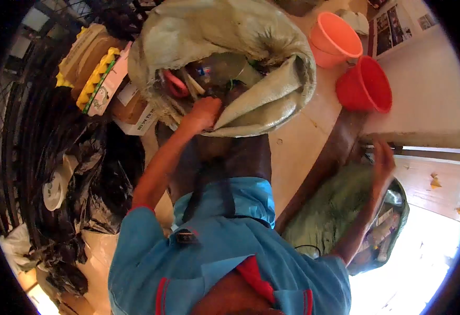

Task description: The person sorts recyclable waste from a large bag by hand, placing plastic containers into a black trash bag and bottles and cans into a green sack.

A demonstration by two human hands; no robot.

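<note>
A large pale woven sack (198, 31) stands in front of my legs with its mouth facing me. My left hand (206, 112) is closed at the near rim, its fingers curled round the sack's edge. Inside the mouth lie a pinkish-red curved item (175, 84), a pale stick-like piece (194, 84) and dark mixed items that I cannot make out. Off to the right, my right hand (383, 160) is raised, slightly blurred, with its fingers stretched out and nothing visible in them. Below it leans a green sack (324, 210) with mixed scrap (382, 231) showing in its opening.
An orange bucket (340, 37) and a red bucket (369, 86) stand by the wall at upper right. Cardboard boxes (130, 107) and a yellow-edged carton (101, 84) sit left of the pale sack. Black plastic bags (104, 184) and a white dish (55, 191) lie farther left.
</note>
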